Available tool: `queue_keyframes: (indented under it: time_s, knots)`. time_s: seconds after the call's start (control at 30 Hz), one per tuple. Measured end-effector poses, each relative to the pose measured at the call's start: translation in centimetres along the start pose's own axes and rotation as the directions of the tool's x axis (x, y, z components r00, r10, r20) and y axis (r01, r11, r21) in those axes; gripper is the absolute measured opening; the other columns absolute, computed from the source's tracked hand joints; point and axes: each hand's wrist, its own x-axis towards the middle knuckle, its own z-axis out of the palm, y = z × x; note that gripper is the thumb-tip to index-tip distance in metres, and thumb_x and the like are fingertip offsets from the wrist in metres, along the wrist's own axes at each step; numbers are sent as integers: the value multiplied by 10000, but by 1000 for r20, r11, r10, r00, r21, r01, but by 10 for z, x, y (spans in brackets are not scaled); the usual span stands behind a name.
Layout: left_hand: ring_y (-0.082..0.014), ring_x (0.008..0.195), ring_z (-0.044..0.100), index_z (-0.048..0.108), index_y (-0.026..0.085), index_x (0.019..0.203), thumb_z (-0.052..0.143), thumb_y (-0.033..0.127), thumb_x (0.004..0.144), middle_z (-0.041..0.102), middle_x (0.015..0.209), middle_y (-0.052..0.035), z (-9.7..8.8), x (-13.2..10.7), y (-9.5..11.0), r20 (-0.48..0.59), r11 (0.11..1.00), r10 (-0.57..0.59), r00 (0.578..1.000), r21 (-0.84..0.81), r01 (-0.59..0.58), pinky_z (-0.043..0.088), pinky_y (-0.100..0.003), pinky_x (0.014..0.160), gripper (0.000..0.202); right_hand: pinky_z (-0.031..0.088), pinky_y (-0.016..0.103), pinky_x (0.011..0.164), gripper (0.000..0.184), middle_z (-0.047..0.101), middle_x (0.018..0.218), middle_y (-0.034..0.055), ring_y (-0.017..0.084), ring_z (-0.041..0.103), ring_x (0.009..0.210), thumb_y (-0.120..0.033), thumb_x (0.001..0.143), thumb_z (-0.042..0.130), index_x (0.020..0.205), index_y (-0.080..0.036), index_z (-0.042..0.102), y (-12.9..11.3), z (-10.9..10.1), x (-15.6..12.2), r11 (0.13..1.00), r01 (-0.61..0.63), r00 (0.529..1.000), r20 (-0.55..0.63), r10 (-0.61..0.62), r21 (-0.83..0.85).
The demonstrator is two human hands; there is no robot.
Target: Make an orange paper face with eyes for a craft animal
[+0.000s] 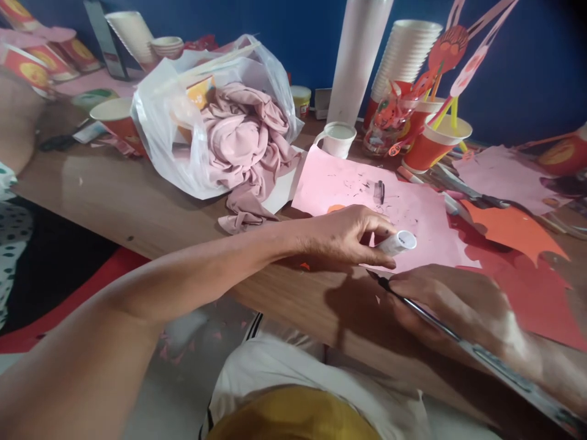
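Note:
My left hand reaches over the table's front edge, its thumb and fingers closed around a small white cylinder with a round pale end. My right hand grips a long thin brush-like tool with a dark pointed tip and shiny shaft. That tip is just below the cylinder, apart from it. Beneath my left hand lies pink paper with black marks and a small dark patch. Red paper and an orange cutout lie to the right.
A plastic bag holding pink cloth stands at centre-left. Behind are a white mug, stacked paper cups and a cup holding decorated sticks. Scissors lie at right. Another person's arm shows at far left.

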Motion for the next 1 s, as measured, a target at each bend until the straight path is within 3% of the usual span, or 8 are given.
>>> queue_keyframes:
  time_s: [0.13,0.7,1.0]
  knots:
    - [-106,630,463,532,145,653,600,220,744,491,667,11,0,0,-3,-1,1000,2,1000,0,-2,357,-236,578,135,419,250,440,148,623,592,-1,143,602,529,-57,786,523,788,-203,501,4,7,-7,988,140,989,50,-136,-71]
    - [-108,631,489,541,154,606,606,172,733,530,630,19,-1,-2,-1,-50,999,38,998,-3,-38,364,-235,593,144,448,289,497,135,677,676,42,162,619,559,-68,797,562,903,-151,546,7,17,-13,982,130,990,64,-122,-134]
    - [-118,654,505,599,145,646,618,162,721,568,654,6,-1,-1,-1,-37,1000,8,999,-13,-9,376,-238,600,79,417,288,469,134,633,599,16,161,583,515,-60,778,569,856,-163,534,4,17,-13,966,158,987,73,-146,-206]
